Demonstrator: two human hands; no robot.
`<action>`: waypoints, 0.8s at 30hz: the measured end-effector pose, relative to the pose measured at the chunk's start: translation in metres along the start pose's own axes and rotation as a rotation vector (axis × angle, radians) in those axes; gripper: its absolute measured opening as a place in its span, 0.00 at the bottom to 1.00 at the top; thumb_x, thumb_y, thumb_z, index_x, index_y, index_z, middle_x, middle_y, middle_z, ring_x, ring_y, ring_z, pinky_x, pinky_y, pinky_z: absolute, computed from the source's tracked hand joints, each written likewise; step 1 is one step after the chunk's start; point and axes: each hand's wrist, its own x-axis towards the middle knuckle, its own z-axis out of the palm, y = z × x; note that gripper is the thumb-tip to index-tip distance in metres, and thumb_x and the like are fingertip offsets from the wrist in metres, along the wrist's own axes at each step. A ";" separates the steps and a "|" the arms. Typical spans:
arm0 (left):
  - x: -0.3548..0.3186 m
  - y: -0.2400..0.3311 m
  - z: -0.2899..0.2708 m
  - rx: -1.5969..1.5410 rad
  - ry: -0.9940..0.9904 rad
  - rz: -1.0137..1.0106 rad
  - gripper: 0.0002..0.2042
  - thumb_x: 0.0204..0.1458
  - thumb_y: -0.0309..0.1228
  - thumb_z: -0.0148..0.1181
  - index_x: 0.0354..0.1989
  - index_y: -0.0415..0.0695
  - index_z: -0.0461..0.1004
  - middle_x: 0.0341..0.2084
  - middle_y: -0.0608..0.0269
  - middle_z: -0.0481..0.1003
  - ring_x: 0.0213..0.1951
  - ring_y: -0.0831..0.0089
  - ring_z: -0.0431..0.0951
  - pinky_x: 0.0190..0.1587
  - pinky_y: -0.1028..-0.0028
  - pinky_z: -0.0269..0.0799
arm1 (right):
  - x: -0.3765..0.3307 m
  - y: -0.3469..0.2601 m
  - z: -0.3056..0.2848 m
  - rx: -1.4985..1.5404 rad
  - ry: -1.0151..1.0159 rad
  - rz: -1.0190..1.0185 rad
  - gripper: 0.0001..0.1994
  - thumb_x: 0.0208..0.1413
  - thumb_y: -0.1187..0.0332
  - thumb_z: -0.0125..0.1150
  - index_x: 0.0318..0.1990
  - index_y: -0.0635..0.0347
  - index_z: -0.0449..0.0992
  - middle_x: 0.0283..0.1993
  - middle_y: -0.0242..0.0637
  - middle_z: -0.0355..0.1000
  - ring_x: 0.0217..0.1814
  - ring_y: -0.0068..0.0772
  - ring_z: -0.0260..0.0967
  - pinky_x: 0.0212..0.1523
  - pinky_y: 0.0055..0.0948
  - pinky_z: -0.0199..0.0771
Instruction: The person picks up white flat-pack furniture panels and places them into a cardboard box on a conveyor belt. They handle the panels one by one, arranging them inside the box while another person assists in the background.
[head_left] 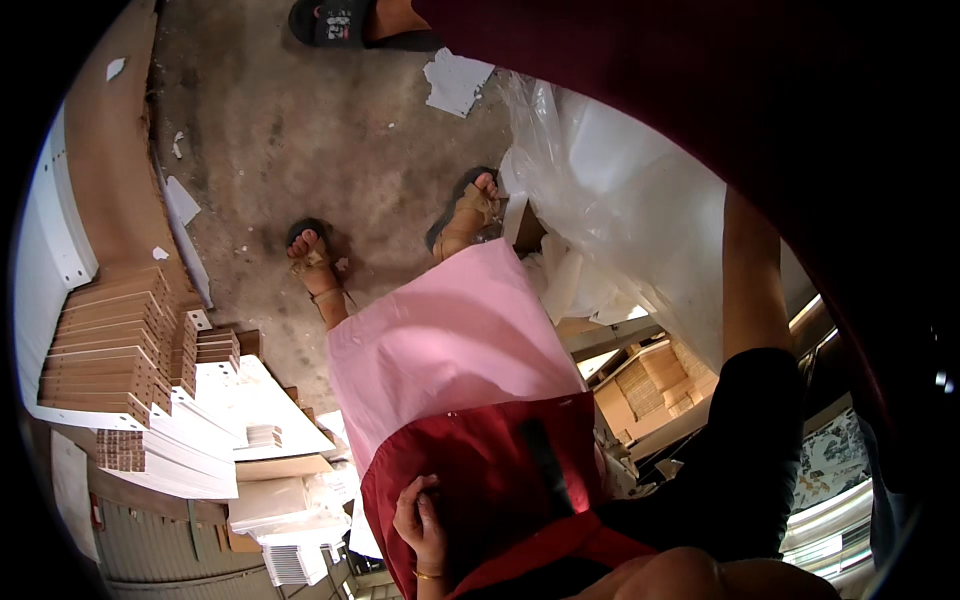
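Note:
My left hand [421, 520], with a thin gold bracelet at the wrist, hangs in front of my dark red apron [480, 460]. Its fingers are loosely bent and nothing shows in them. My right forearm [755, 280] comes out of a black sleeve and reaches up past a large sheet of clear plastic film [640, 190]. A dark red shape [640, 50] along the upper right covers my right hand, so what it touches is hidden. Below the apron spreads pink cloth [455, 345] over my legs, with my sandalled feet [312, 255] on the concrete floor.
Stacked white panels with brown edges [110, 350] stand at the left beside a brown board [125, 130]. White scraps [457, 82] lie on the floor. Another person's foot in a black slide [340, 22] is at the top. A cardboard box [655, 385] sits right of my apron.

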 end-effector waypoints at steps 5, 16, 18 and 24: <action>0.005 -0.004 0.005 -0.011 0.000 0.011 0.09 0.53 0.22 0.44 0.40 0.37 0.70 0.33 0.56 0.74 0.34 0.71 0.74 0.34 0.77 0.71 | 0.004 -0.016 -0.001 -0.015 0.012 -0.022 0.17 0.43 0.65 0.51 0.42 0.60 0.70 0.45 0.46 0.68 0.47 0.46 0.66 0.47 0.39 0.67; 0.002 -0.005 -0.002 -0.001 -0.015 0.016 0.10 0.53 0.22 0.43 0.40 0.37 0.70 0.33 0.54 0.74 0.36 0.68 0.74 0.34 0.76 0.72 | 0.000 0.013 -0.016 -0.006 0.028 0.069 0.20 0.41 0.61 0.56 0.43 0.60 0.69 0.46 0.46 0.68 0.49 0.45 0.65 0.48 0.40 0.67; 0.004 -0.003 0.003 -0.052 0.020 0.047 0.10 0.53 0.22 0.43 0.40 0.37 0.70 0.32 0.54 0.74 0.34 0.68 0.74 0.33 0.76 0.72 | 0.000 0.024 -0.023 -0.008 0.029 0.090 0.21 0.41 0.60 0.56 0.43 0.60 0.69 0.46 0.46 0.68 0.50 0.45 0.65 0.48 0.40 0.67; 0.005 -0.005 0.006 0.095 -0.013 0.121 0.09 0.52 0.21 0.43 0.38 0.37 0.70 0.32 0.55 0.74 0.32 0.70 0.74 0.32 0.77 0.71 | -0.004 0.066 -0.034 0.016 0.016 0.197 0.23 0.39 0.58 0.59 0.44 0.60 0.69 0.47 0.46 0.67 0.51 0.45 0.64 0.48 0.41 0.66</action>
